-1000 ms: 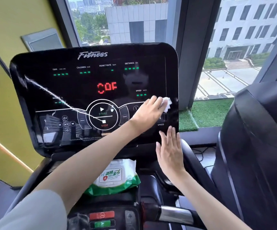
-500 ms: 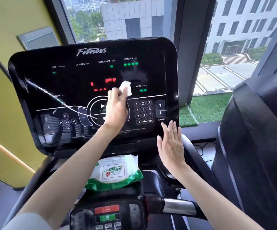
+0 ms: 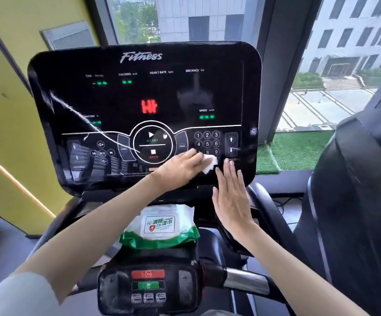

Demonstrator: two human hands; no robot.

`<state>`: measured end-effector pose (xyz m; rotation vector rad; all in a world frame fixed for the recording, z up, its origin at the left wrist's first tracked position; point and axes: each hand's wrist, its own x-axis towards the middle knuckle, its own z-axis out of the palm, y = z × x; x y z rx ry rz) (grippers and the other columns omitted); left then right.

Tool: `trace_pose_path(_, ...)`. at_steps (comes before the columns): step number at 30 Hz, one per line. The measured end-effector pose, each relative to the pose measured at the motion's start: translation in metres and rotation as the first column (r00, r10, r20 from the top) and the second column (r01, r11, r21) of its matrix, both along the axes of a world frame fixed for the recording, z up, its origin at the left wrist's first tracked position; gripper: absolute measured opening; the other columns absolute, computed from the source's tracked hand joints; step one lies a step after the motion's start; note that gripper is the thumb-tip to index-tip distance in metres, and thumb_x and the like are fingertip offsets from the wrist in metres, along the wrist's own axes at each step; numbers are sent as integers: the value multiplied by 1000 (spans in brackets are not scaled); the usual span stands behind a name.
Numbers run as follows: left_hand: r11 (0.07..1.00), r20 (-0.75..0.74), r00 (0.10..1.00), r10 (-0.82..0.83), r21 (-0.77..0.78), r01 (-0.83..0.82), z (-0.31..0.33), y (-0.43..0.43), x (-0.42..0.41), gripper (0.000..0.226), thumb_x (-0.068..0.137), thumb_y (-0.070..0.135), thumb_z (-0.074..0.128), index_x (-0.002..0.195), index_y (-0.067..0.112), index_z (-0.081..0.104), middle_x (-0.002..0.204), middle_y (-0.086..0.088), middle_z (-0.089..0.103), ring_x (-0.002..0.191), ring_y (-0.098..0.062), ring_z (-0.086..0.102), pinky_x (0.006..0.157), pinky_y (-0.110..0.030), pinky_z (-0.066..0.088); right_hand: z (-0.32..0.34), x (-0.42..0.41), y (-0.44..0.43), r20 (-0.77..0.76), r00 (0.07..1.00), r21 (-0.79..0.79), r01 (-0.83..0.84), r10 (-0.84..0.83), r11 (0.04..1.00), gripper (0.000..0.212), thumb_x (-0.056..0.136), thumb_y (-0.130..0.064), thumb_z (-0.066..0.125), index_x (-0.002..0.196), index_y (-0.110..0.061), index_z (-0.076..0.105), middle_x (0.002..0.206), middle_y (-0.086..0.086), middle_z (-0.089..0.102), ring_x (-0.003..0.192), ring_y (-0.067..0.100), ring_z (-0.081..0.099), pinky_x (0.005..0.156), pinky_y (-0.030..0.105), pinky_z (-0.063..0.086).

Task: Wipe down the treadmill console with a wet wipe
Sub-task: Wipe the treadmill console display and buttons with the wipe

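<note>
The black glossy treadmill console (image 3: 143,96) fills the middle of the head view, with lit red and green digits and a number keypad at the lower right. My left hand (image 3: 178,167) presses a crumpled white wet wipe (image 3: 208,164) flat against the panel just below the keypad, fingers fairly straight over it. My right hand (image 3: 231,199) lies flat with straight fingers on the console's lower right edge, right beside the wipe.
A green and white pack of wet wipes (image 3: 159,226) lies on the ledge under the console. Below it is a small control pod (image 3: 148,286) with red and green buttons and a chrome handlebar (image 3: 246,280). A second black machine (image 3: 358,201) stands at the right; windows lie behind.
My left hand swept the wipe from the right edge to the middle of the screen, then down and right to below the keypad. My right hand stayed on the lower right edge.
</note>
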<state>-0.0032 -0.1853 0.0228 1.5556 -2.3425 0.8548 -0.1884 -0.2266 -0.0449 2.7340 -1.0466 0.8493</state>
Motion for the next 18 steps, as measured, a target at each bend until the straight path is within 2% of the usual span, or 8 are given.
trace_pose_path(2,991,-156,984,91,-88,-106,10,3,18,55,75,-2,31,125,2,54,95,-6,36,81,-23,38,59,-37,52,1,5,5,-7,998,5,-59,59,998,51,94,-17,27,140,3,31,150,23,23,141,31,18,115,43,14)
trace_pose_path(4,892,-518,821,240,-216,-397,24,7,34,59,76,-10,37,129,8,53,93,-10,42,80,-25,42,66,-35,50,0,12,9,-10,994,26,-105,105,994,51,94,-15,27,141,3,28,150,21,24,142,29,18,115,43,15)
trace_pose_path(6,788,-709,652,269,-228,-572,26,12,35,66,73,-16,42,131,13,51,90,-14,45,79,-26,44,72,-30,46,-3,19,15,-54,984,27,-171,173,985,52,94,-14,26,142,3,25,151,21,23,142,29,18,114,43,15)
trace_pose_path(8,858,-599,751,278,-197,-475,19,15,24,61,74,-14,37,129,10,48,93,-11,42,80,-25,41,65,-36,50,-6,25,21,-102,970,12,-221,221,975,52,93,-15,25,142,4,25,150,21,25,141,29,22,113,43,15)
trace_pose_path(11,983,-217,961,169,-33,-181,10,25,38,55,78,-2,26,129,12,41,96,-4,35,83,-23,37,56,-42,51,-5,35,28,-138,958,11,-252,251,968,53,94,-18,23,141,5,26,149,22,27,140,29,25,112,43,14)
trace_pose_path(13,954,-316,920,233,-108,-279,25,33,58,52,79,-2,30,126,16,44,96,-5,37,84,-24,39,58,-40,51,-6,40,30,-132,961,12,-244,243,970,52,94,-18,22,141,5,26,149,21,28,140,29,25,113,43,15)
trace_pose_path(16,786,-681,673,288,-234,-572,35,39,64,48,79,-16,46,117,11,55,89,-14,46,80,-27,46,65,-34,49,-10,44,32,-139,966,7,-217,216,976,52,94,-16,24,142,4,25,149,22,28,140,30,24,113,44,17)
trace_pose_path(18,798,-714,629,308,-166,-580,32,38,45,30,86,-4,50,93,22,64,80,-10,47,75,-18,44,67,-33,46,-12,46,33,-141,969,4,-203,202,979,52,94,-16,25,141,5,26,148,22,30,140,30,25,112,43,18)
